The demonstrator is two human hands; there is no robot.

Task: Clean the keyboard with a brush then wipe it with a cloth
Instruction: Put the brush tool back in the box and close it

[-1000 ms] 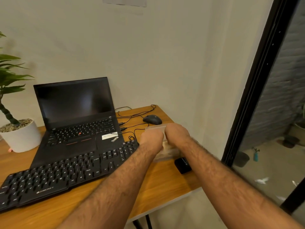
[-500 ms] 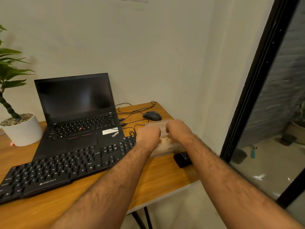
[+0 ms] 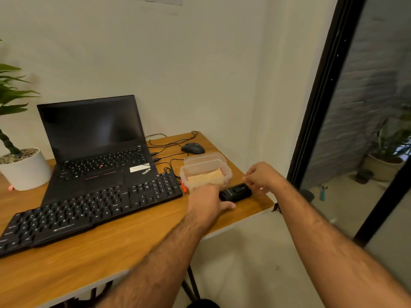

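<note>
Head view: the black keyboard point(image 3: 89, 210) lies slantwise on the wooden desk point(image 3: 124, 247) in front of an open laptop point(image 3: 97, 141) — untouched by either hand. The left hand point(image 3: 208, 201) rests at the near edge of a clear plastic container point(image 3: 205, 172) holding a tan cloth point(image 3: 206, 177); whether its fingers grasp anything cannot be told. The right hand point(image 3: 263, 176) hovers over a small black device point(image 3: 235, 192), fingers loosely curled, grasping nothing.

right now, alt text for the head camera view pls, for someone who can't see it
Two bare forearms reach over a wooden desk: the left hand rests by a clear plastic container holding an orange cloth, the right hand hovers above a small black device. To the left lie a black keyboard, an open laptop and a potted plant.
</note>
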